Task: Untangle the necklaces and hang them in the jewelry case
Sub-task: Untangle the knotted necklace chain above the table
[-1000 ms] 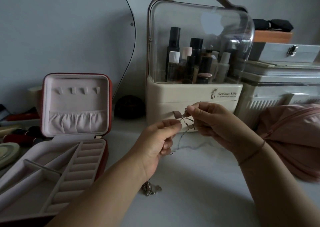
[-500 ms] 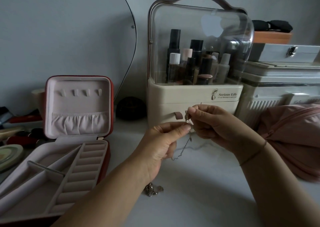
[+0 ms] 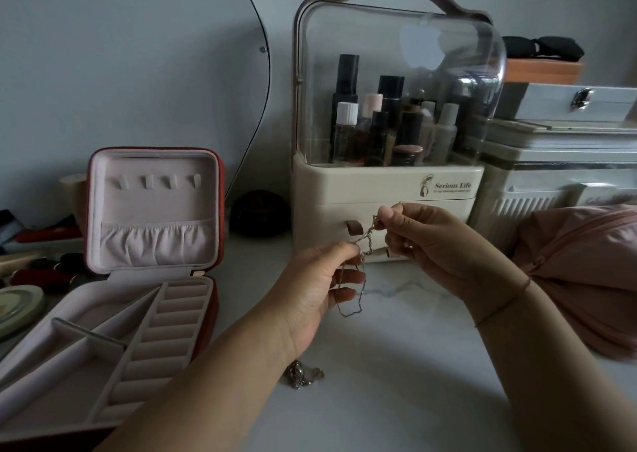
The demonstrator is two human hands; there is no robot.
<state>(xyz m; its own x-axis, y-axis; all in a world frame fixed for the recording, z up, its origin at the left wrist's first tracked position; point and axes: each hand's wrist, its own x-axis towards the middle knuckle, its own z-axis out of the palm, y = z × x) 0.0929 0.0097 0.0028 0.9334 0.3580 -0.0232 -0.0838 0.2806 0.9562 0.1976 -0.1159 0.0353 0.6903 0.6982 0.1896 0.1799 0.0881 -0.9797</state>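
The hands draw apart again: the left hand pinches the chain low, the right hand pinches it higher, and the knot now stretches taut between the fingertips instead of bunching. A loop dangles under the left hand, above the table. The knot looks unsolved, another necklace waits by the left wrist, and the case hooks are bare, so hanging looks some way off.
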